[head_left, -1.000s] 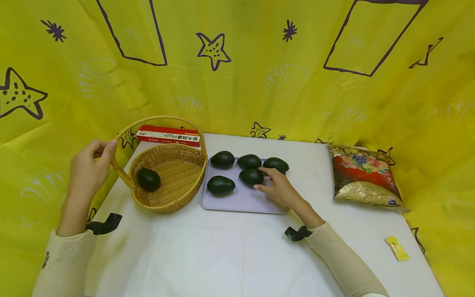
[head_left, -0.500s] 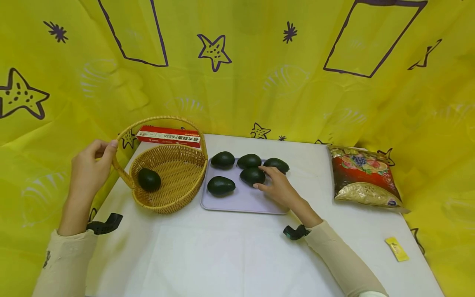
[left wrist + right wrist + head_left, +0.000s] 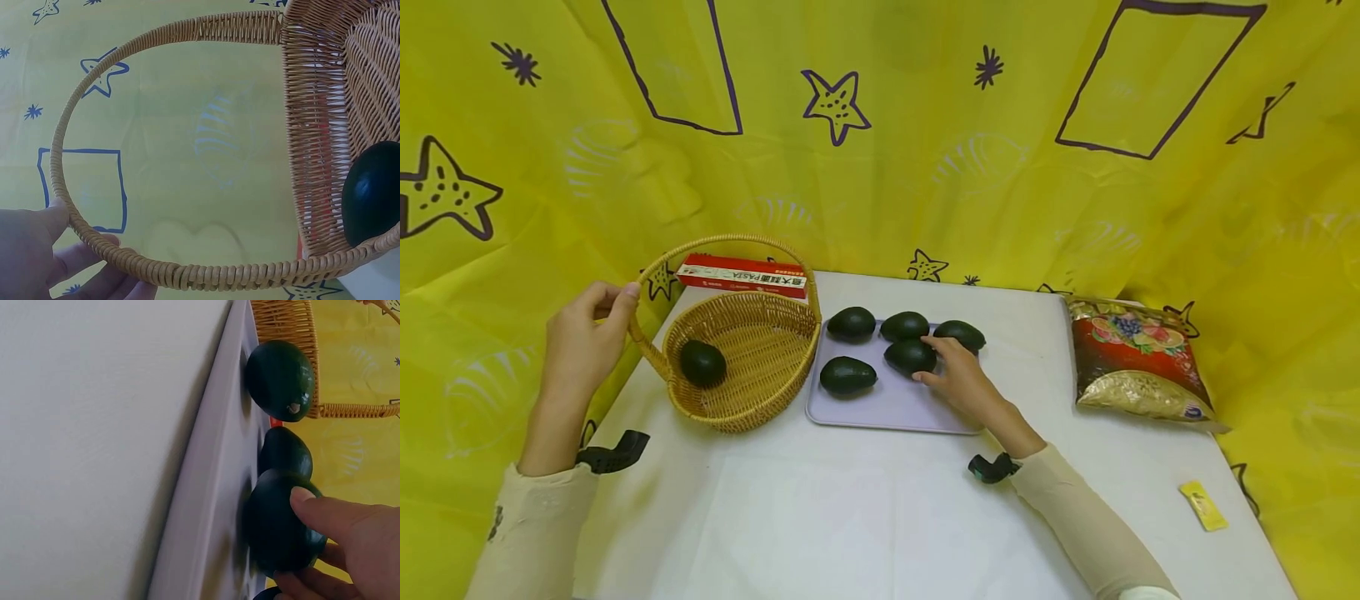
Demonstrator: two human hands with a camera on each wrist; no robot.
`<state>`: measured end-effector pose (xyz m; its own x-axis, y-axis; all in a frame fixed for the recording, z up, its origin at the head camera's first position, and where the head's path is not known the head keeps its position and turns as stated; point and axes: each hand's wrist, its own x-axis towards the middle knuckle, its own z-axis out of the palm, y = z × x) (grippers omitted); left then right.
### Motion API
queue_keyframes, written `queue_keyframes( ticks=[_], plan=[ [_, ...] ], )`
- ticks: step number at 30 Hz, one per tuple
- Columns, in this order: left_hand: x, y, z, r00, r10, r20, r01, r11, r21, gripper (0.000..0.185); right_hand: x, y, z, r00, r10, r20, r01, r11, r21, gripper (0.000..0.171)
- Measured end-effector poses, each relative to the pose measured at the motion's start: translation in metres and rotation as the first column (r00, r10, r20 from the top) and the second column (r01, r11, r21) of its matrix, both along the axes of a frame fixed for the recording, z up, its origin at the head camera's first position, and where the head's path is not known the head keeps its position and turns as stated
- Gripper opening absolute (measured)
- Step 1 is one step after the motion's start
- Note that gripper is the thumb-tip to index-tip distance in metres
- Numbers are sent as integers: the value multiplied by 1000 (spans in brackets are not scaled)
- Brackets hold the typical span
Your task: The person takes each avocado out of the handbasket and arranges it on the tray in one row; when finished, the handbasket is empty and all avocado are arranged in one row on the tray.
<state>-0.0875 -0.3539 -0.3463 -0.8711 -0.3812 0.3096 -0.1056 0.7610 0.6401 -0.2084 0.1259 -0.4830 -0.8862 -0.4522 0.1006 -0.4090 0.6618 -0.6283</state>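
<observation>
On the left, my left hand point(image 3: 583, 337) pinches the handle point(image 3: 181, 275) of a yellow wicker basket point(image 3: 760, 354) between thumb and fingers. One dark green avocado point(image 3: 702, 364) lies inside at the basket's left. A pale lilac tray point(image 3: 887, 408) beside it bears several more. My right hand point(image 3: 962, 379) holds the avocado point(image 3: 908, 357) at the tray's middle, thumb on the near side and fingers round its far side. In the right wrist view, that avocado point(image 3: 281, 525) is close over the tray, and the fingers are partly hidden behind it.
Another avocado point(image 3: 847, 377) lies at the tray's front left, with more in a back row. A red pasta box point(image 3: 741, 275) sits behind the basket. To the right are a red and gold bag point(image 3: 1138, 358) and a small yellow packet point(image 3: 1203, 505). Yellow curtain point(image 3: 910, 183) surrounds the white table.
</observation>
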Motion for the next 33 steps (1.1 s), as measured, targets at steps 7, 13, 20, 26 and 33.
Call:
queue_keyframes(
  ticks=[7, 13, 20, 26, 33],
  plan=[
    [0, 0, 0, 1000, 1, 3, -1, 1000, -1, 53, -1, 3, -4, 1000, -7, 28, 8, 1000, -20, 66],
    [0, 0, 0, 1000, -1, 6, 1, 1000, -1, 53, 1, 11, -4, 996, 65, 58, -61, 996, -70, 60],
    [0, 0, 0, 1000, 0, 7, 0, 1000, 0, 53, 6, 16, 0, 982, 160, 102, -151, 984, -98, 59],
    [0, 0, 1, 1000, 3, 10, -3, 1000, 1, 53, 8, 13, -1, 980, 173, 99, -164, 982, -94, 65],
    [0, 0, 0, 1000, 5, 12, -5, 1000, 2, 53, 11, 13, -2, 987, 145, 70, -141, 988, -60, 74]
  ],
)
